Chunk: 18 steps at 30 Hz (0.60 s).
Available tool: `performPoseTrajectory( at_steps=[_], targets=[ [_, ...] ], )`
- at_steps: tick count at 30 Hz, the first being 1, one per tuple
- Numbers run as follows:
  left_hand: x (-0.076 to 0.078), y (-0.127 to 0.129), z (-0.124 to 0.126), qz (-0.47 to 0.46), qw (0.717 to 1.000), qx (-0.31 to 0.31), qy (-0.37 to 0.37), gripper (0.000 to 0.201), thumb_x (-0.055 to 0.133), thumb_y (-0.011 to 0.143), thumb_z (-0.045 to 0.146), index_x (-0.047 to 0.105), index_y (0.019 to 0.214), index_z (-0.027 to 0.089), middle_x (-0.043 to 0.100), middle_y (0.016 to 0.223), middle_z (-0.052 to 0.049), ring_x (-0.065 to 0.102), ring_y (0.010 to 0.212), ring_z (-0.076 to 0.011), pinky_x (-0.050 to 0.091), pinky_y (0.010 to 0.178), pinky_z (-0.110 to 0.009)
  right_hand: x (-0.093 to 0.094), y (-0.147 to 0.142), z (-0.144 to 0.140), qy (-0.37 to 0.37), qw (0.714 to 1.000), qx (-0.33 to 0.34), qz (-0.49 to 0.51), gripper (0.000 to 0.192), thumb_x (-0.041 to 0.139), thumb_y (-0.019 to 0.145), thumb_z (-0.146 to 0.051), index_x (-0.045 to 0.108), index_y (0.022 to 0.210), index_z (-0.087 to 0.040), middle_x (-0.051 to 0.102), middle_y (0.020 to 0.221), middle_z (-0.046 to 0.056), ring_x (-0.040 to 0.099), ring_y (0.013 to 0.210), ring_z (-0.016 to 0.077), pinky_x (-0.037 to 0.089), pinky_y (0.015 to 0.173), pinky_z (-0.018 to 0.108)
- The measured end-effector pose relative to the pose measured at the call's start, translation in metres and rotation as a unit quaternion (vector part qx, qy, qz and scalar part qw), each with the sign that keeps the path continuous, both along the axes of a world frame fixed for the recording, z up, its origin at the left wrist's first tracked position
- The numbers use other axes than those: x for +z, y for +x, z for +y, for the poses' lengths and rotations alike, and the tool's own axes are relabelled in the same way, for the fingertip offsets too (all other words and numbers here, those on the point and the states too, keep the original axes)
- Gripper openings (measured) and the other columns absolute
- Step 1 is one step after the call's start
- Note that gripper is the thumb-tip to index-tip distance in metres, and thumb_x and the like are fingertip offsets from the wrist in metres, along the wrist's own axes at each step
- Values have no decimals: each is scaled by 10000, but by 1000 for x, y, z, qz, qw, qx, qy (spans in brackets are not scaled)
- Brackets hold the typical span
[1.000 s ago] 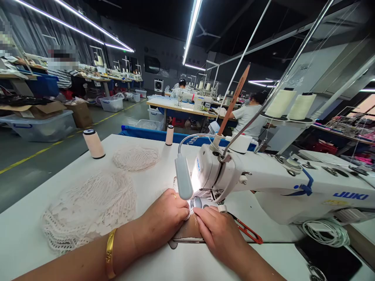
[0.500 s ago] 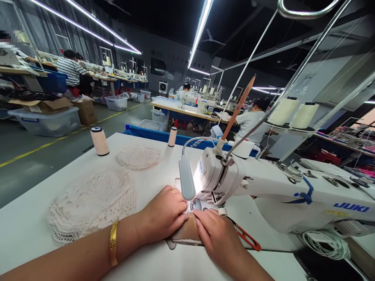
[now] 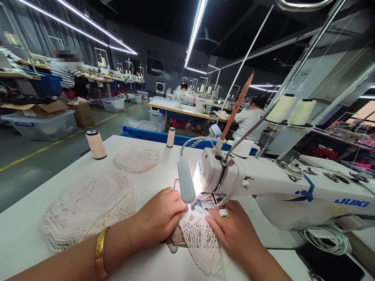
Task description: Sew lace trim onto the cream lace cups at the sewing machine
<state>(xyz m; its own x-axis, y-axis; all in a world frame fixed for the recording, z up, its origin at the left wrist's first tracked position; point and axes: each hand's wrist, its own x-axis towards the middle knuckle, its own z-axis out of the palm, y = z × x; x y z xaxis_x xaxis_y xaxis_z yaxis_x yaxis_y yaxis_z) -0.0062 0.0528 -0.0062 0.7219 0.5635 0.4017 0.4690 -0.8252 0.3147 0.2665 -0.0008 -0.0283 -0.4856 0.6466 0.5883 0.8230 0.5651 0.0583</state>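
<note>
A white sewing machine (image 3: pixel 213 171) stands before me, its small lamp (image 3: pixel 186 180) lighting the needle area. From the presser foot a white lace piece (image 3: pixel 202 240) hangs toward me over a brown pad (image 3: pixel 177 236). At the left of the foot, my left hand (image 3: pixel 164 214) is closed with its fingertips on the lace edge. My right hand (image 3: pixel 236 226) grips the lace's right edge between thumb and fingers, beside the machine head. The needle is hidden in glare.
Two lace piles, a large one (image 3: pixel 88 207) and a smaller one (image 3: pixel 136 159), lie on the white table at left. Thread cones (image 3: pixel 96 145) stand at its far edge. A brown pencil (image 3: pixel 238 105) sticks up from the machine. Co-workers sit at other machines beyond.
The lace now spreads toward me over the brown pad, which was bare before. My right hand has shifted right and outward. The red-handled tool beside it no longer shows.
</note>
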Motion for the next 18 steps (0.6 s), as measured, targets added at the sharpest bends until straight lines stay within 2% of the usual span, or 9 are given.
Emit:
performPoseTrajectory(
  at_steps=[3,6,8,12,18],
  targets=[
    [-5,1,-1,20,1000,-9,-20,207,526,1025,139,635,859,197,637,933,-50,560,852,-227,403,722,-325,2,0,-4,11,999,19,28,244,509,1129,-216,736,1040,-217,675,850,65,581,827,259,464,758,383],
    [-9,2,-4,18,1000,-6,-19,196,567,1004,128,624,826,189,649,981,-59,569,886,-230,428,761,-336,2,-12,-11,-73,992,96,44,201,552,1073,-158,690,1205,-219,745,1106,83,641,951,250,515,809,371],
    [-11,4,-8,7,1000,-14,-25,197,590,990,108,625,813,187,672,1014,-56,586,905,-225,442,787,-340,1,-19,-14,-126,983,124,41,219,570,1029,-103,665,1181,-229,744,1194,69,658,1005,237,526,835,356],
    [-13,11,-14,-3,998,-53,-30,178,625,1001,109,652,846,192,733,1022,-32,624,913,-217,447,782,-346,2,-17,-13,-172,982,77,14,197,536,1017,-73,616,981,-250,704,961,32,637,891,235,491,779,361],
    [-15,16,-17,2,998,-56,18,225,597,1028,91,656,837,193,747,918,-27,625,844,-218,426,748,-370,2,-12,-13,-176,982,63,12,195,525,1024,-81,612,1007,-254,693,952,31,628,907,240,473,791,357]
  ],
)
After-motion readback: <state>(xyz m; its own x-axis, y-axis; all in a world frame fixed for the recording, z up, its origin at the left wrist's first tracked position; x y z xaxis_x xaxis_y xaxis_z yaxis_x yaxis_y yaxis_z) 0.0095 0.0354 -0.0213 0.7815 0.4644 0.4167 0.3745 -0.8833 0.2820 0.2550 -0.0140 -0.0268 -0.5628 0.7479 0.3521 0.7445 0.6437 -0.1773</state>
